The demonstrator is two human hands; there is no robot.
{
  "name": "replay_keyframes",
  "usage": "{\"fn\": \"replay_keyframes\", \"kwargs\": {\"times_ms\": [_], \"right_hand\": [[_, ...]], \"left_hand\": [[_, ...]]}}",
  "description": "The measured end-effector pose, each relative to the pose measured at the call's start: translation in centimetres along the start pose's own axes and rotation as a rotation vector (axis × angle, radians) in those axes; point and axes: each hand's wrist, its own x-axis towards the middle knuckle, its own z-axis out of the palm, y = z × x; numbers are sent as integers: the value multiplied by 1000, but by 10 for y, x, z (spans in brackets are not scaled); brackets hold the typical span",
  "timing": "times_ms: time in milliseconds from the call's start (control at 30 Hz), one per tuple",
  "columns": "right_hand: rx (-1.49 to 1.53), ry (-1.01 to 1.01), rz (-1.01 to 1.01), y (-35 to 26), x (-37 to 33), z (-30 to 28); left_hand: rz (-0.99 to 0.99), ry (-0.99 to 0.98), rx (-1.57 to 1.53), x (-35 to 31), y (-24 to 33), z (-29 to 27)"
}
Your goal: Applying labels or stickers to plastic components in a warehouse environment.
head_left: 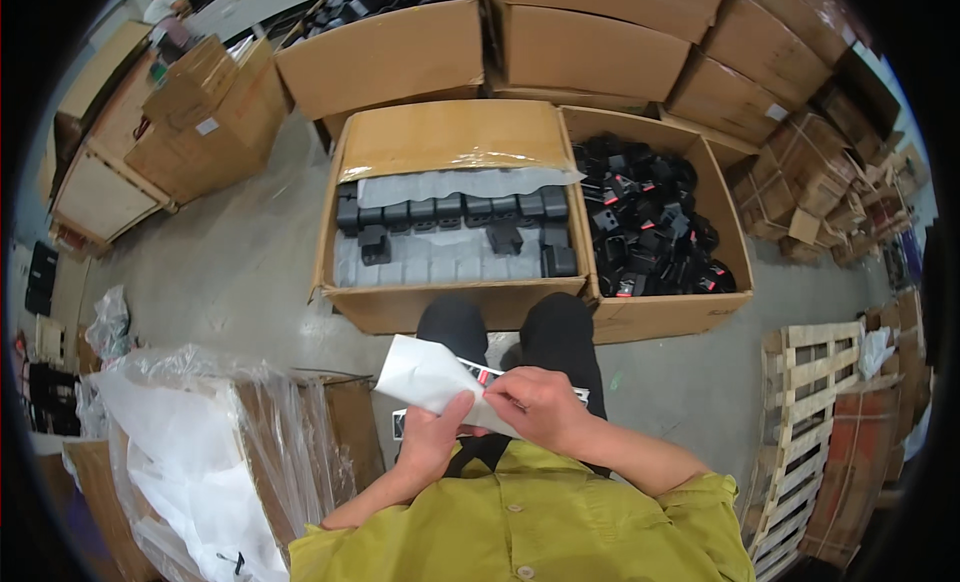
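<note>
Over my lap, my left hand (438, 440) grips a white label sheet (420, 372) with its thumb on top. The sheet's far left part is curled up, and red-and-black printed labels (482, 374) show beside the curl. My right hand (545, 407) is closed in a pinch at the sheet's right side, close to the left thumb. What lies between its fingertips is too small to make out. Beyond my knees stands an open carton (450, 304) holding rows of black plastic parts (425, 212) among grey-white padding. Two loose black parts (374, 246) sit on that padding.
Against the carton's right side, another open box (670, 317) is heaped with black parts bearing red labels. Large cartons (595, 57) are stacked behind. A plastic-wrapped box (290, 452) stands close at my left; a wooden pallet (805, 422) is at right. A person (165, 12) is far left.
</note>
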Motion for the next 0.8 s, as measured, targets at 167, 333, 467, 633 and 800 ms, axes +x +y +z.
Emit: {"fn": "replay_keyframes", "kwargs": {"times_ms": [167, 333, 467, 633, 800], "right_hand": [[48, -14, 9, -2, -3, -2], [24, -45, -25, 1, -7, 0], [91, -75, 29, 4, -8, -3], [534, -258, 480, 12, -8, -2], [479, -103, 508, 15, -6, -4]], "left_hand": [[36, -14, -8, -2, -3, 1], [2, -32, -20, -4, -9, -5], [-11, -52, -66, -4, -7, 1], [-17, -61, -77, -7, -16, -7], [-24, -40, -110, -13, -21, -15]]}}
